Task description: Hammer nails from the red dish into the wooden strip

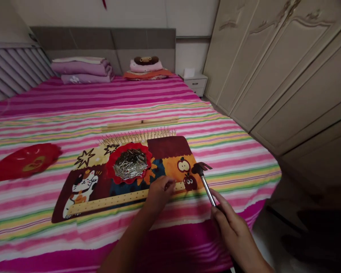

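Note:
My right hand [230,220] grips a claw hammer [207,185] by its handle, the head raised over the right end of a patterned mat [170,146]. Over a pale wooden strip [110,202] dotted with small holes or nail heads, my left hand [160,191] is closed with its fingers curled. What its fingertips hold, if anything, is hidden. A red scalloped dish [110,167] full of loose nails [130,165] sits on the mat. Behind the dish, another wooden strip [156,133] bristles with upright nails.
The mat lies on a bed with a striped sheet [230,151]. A red plate [14,161] is at the left, and plain wooden strips [125,124] lie farther back. Folded bedding [79,70] is stacked by the headboard [96,41]. A wardrobe [272,68] stands on the right.

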Motion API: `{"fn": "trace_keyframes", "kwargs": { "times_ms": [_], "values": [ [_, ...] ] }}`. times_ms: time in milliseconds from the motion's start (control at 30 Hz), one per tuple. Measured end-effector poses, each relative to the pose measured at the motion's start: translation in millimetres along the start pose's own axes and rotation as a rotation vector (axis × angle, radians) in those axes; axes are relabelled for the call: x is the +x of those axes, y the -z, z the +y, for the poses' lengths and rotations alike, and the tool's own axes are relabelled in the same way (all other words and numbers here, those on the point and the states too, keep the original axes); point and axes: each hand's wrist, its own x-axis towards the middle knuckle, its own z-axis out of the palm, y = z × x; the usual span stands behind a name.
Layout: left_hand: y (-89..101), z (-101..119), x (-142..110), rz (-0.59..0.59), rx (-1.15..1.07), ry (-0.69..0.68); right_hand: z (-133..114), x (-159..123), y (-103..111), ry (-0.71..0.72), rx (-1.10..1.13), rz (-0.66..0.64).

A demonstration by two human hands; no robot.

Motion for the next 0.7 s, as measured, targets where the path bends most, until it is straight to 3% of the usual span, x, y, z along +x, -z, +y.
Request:
{"fn": "trace_keyframes", "kwargs": {
  "times_ms": [133,200,300,400,700],
  "values": [
    [39.8,-8,12,0.295,0.207,0.064,30,15,-1,-0.056,-0.040,0.060],
    [58.9,-13,24,0.350,0.367,0.141,42,17,-3,-0.097,-0.037,0.078],
    [72.6,-18,46,0.267,0.566,0.231,51,17,-6,-0.119,-0.018,0.100],
    [71.6,-20,61,0.190,0.670,0.296,53,16,-6,-0.126,-0.003,0.082],
    [73.9,-12,76,0.043,0.658,0.434,51,14,-6,-0.131,-0.017,0.007]
  ]
}}
